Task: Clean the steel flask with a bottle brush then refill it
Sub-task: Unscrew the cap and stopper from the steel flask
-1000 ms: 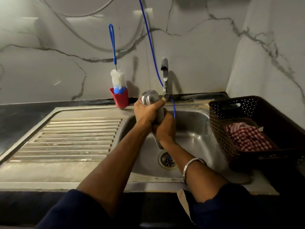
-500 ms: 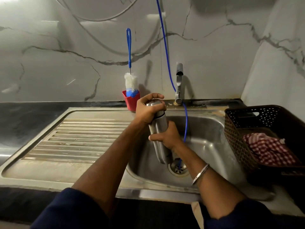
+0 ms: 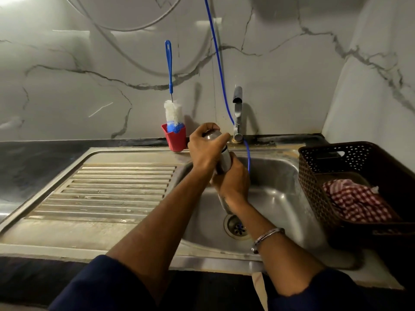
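Note:
Over the sink basin [image 3: 280,194] I hold a steel flask [image 3: 224,161], tilted with its top toward the wall. My left hand [image 3: 207,148] grips its cap end, fingers curled over the top. My right hand [image 3: 233,184] wraps round the body lower down, hiding most of it. The bottle brush [image 3: 173,113], with a blue handle and white and blue bristles, stands upright in a red cup [image 3: 175,139] at the back of the sink, left of the flask. The steel tap [image 3: 237,113] rises just behind my hands.
A thin blue hose [image 3: 221,70] runs down the marble wall past the tap into the basin. A dark perforated basket [image 3: 359,182] holding a red checked cloth [image 3: 357,202] sits at the right. The ribbed drainboard [image 3: 107,191] lies at the left.
The flask has stayed over the basin while my left hand shifted its grip on the cap end. My right hand has slid back up round the body. The camera view has moved slightly.

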